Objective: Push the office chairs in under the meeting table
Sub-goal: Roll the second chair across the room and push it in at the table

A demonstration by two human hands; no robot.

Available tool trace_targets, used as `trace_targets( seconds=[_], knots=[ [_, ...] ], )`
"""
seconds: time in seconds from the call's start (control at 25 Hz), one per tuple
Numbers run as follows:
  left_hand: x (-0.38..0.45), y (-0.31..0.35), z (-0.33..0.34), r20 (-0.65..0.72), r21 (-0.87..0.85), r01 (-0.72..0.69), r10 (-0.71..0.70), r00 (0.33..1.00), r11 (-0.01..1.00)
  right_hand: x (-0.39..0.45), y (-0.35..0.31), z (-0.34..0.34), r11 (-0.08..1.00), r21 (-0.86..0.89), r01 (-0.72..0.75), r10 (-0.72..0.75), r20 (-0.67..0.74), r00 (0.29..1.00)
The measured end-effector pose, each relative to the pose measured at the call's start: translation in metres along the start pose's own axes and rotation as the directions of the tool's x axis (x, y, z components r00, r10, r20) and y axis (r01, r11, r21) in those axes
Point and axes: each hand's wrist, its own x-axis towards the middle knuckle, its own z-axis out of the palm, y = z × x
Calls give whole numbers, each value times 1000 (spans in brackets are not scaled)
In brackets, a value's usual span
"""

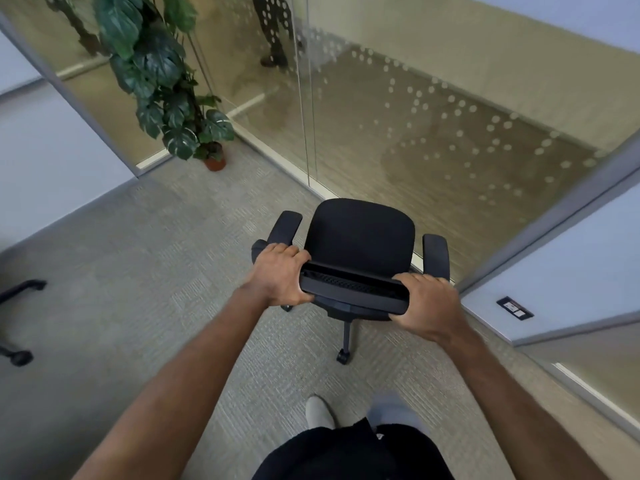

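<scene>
Where the carpet (145, 271) spreads to the left, plenty of open floor for rolling; to the right, far less. Black office chair (360, 244) parked on the carpet just short of the glass wall (433, 109), seat facing the glass, front edge of the seat near the pale strip at the foot of the pane. Right armrest (437, 252) close to the grey frame post (554, 220) at the end of the glass, beside a white panel with a small dark socket plate (515, 308). Left armrest (285, 227) over bare carpet, clear of everything. One chair leg with its caster (343, 356) pointing back toward two feet in pale socks (320, 410). Potted plant (162, 84) in the corner well to the left of the chair, its pot (215, 161) against the base of the glass. Wheeled base of a second chair (17, 320) poking in at the left edge, well apart from the first. No table anywhere in sight.

Left hand (280, 275) closed around the left end of the backrest top (353, 289), fingers (287, 251) curled over the upper edge, thumb tucked under the rear side. Right hand (427, 306) closed around the right end likewise, fingers laid over the top, thumb along the back edge. Both arms stretched forward and nearly straight, holding nothing else. Slight blur over the glass and right side.
</scene>
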Motion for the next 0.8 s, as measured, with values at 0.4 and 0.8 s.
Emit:
trace_targets(
  seconds=[0.4,0.8],
  knots=[
    [-12,70,3,-50,-27,56,-57,997,998,5,77,-27,978,52,202,-203,17,979],
    [-56,129,14,-116,-79,284,-292,949,956,22,104,-29,909,44,415,-417,66,906]
  ],
)
